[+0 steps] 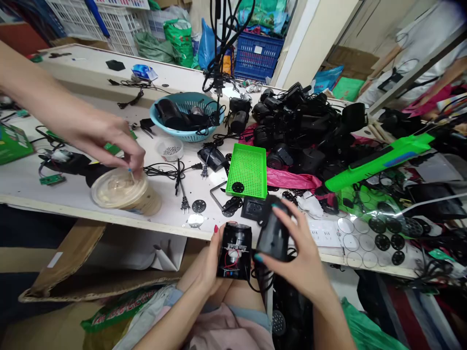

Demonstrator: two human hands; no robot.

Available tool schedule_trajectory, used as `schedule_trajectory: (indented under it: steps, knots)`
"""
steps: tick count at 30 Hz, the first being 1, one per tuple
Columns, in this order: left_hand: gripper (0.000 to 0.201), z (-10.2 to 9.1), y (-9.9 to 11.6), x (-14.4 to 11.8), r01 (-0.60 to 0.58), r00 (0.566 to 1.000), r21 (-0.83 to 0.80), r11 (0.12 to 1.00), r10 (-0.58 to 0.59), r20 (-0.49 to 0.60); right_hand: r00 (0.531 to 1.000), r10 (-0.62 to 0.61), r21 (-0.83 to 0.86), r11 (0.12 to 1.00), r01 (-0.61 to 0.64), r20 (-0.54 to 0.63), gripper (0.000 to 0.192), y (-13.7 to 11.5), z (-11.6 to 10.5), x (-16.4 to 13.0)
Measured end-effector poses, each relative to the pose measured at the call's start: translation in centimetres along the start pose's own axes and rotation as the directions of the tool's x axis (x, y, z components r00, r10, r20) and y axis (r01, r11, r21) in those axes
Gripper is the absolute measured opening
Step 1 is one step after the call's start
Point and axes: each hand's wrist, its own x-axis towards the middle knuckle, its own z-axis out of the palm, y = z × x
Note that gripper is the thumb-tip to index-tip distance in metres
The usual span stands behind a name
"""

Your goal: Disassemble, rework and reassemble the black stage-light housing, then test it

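My left hand (208,262) holds a black open camera body (235,252) over my lap, its red and white wires and metal parts showing. My right hand (301,255) grips a black rounded housing shell (273,234) right beside that body, the two touching or nearly so. Both sit just below the front edge of the white table (44,180). At the left, another person's hand (109,141) reaches in from the upper left, its fingertips at the rim of a clear round plastic tub (122,190).
A green mesh tray (248,167), black discs (383,240) and power cords (178,175) lie near the front. Behind them are a teal basket (184,131), a small bowl of screws (170,148), a pile of black cameras (302,116) and a green tool (379,160). A cardboard box (73,262) sits under the table.
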Motion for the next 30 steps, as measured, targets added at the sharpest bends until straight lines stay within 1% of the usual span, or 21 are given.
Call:
schedule_trajectory:
  steps: [2, 3, 5, 7, 9, 11, 13, 15, 19, 21, 22, 23, 25, 26, 27, 28, 29, 30]
  knots:
    - [0.067, -0.3, 0.0, -0.2, -0.003, 0.995, 0.024, 1.000, 0.000, 0.097, 0.992, 0.067, -0.092, 0.993, -0.076, -0.106, 0.071, 2.5, -0.7, 1.5]
    - [0.069, -0.5, 0.1, -0.3, -0.015, 0.987, 0.039, 0.999, 0.009, 0.159, 0.985, 0.072, -0.144, 0.985, -0.095, -0.157, 0.071, 4.1, -1.0, 2.2]
    - [0.068, -0.7, 0.2, -0.5, -0.063, 0.963, 0.065, 0.996, 0.043, 0.267, 0.979, 0.123, -0.259, 0.952, -0.162, -0.161, 0.073, 7.6, -1.5, 3.5]
    - [0.064, -0.8, 0.5, -0.8, -0.111, 0.936, 0.085, 0.990, 0.076, 0.345, 0.975, 0.152, -0.331, 0.923, -0.198, -0.160, 0.077, 10.8, -1.6, 4.5]
    - [0.061, -0.8, 0.8, -1.1, -0.138, 0.907, 0.095, 0.986, 0.087, 0.412, 0.970, 0.167, -0.379, 0.898, -0.224, -0.176, 0.080, 13.2, -1.4, 5.1]
    - [0.058, -0.8, 1.1, -1.5, -0.138, 0.873, 0.100, 0.985, 0.073, 0.483, 0.964, 0.174, -0.400, 0.884, -0.243, -0.200, 0.081, 14.6, -1.2, 5.6]
    - [0.055, -0.6, 1.2, -1.8, -0.125, 0.845, 0.104, 0.987, 0.051, 0.533, 0.960, 0.174, -0.402, 0.881, -0.252, -0.219, 0.081, 15.3, -1.0, 6.0]
    - [0.055, -0.5, 1.3, -2.0, -0.111, 0.829, 0.107, 0.988, 0.033, 0.559, 0.960, 0.168, -0.405, 0.880, -0.249, -0.225, 0.081, 15.6, -0.8, 6.3]
    - [0.065, -0.1, 1.2, -2.0, -0.080, 0.804, 0.075, 0.994, 0.020, 0.595, 0.964, 0.161, -0.423, 0.874, -0.240, -0.213, 0.080, 16.2, -0.3, 7.1]
    - [0.066, 0.2, 1.3, -2.0, -0.055, 0.801, 0.068, 0.996, 0.003, 0.598, 0.968, 0.165, -0.429, 0.873, -0.234, -0.191, 0.080, 15.9, -0.1, 7.2]
    - [0.064, 0.3, 1.4, -1.9, -0.047, 0.801, 0.069, 0.997, -0.004, 0.598, 0.969, 0.160, -0.427, 0.875, -0.227, -0.187, 0.079, 15.4, 0.0, 7.1]
    - [0.062, 0.4, 1.4, -1.9, -0.046, 0.802, 0.069, 0.997, -0.004, 0.598, 0.971, 0.143, -0.417, 0.884, -0.213, -0.192, 0.076, 14.5, 0.0, 6.9]
    - [0.057, 0.6, 1.5, -1.8, -0.057, 0.802, 0.076, 0.996, 0.000, 0.598, 0.968, 0.085, -0.343, 0.925, -0.165, -0.234, 0.063, 11.5, 0.0, 5.9]
    - [0.055, 0.6, 1.6, -1.7, -0.072, 0.804, 0.089, 0.993, 0.005, 0.594, 0.964, 0.048, -0.262, 0.958, -0.120, -0.263, 0.051, 9.6, 0.0, 5.1]
    - [0.055, 0.6, 1.6, -1.5, -0.094, 0.812, 0.114, 0.989, 0.010, 0.583, 0.958, 0.043, -0.131, 0.988, -0.083, -0.284, 0.036, 7.4, 0.0, 4.0]
    - [0.055, 0.5, 1.6, -1.4, -0.124, 0.825, 0.150, 0.981, 0.017, 0.565, 0.952, 0.065, 0.026, 0.998, -0.060, -0.299, 0.023, 5.1, 0.0, 2.9]
    - [0.055, 0.4, 1.5, -1.2, -0.158, 0.840, 0.194, 0.968, 0.029, 0.542, 0.949, 0.083, 0.148, 0.988, -0.039, -0.304, 0.011, 2.9, 0.1, 1.7]
    - [0.054, 0.4, 1.5, -1.1, -0.195, 0.854, 0.240, 0.951, 0.044, 0.519, 0.956, 0.089, 0.231, 0.973, -0.023, -0.279, 0.006, 0.9, 0.3, 0.5]
